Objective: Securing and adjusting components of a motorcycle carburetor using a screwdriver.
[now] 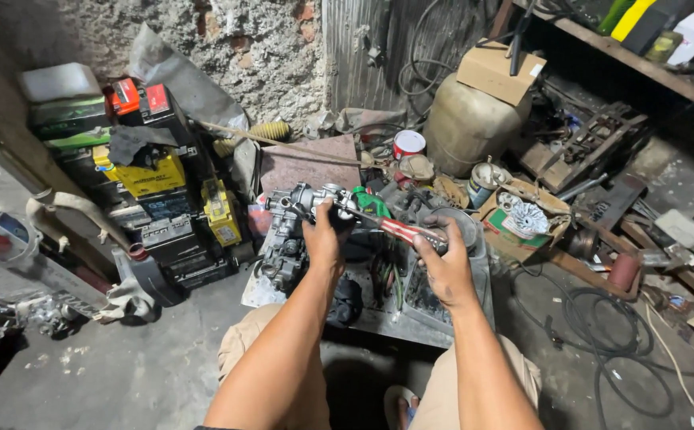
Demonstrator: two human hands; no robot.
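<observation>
Carburettor (303, 209) on the metal tray (411, 322), centre. My left hand (323, 239) is closed round its body; my right hand (445, 267) is wrapped round the red-striped handle of a screwdriver (399, 228) (tip at the fitting). I judge the tip could slip and gouge the casting if the left grip loosens. Outward: yellow and black batteries (152, 175) stacked left, red-and-white tin (407, 143) behind, cardboard box (500, 70) on a beige jug (466, 127)

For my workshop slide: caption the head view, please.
Left hand steadies a metal engine part; right hand grips a red-handled screwdriver.
</observation>
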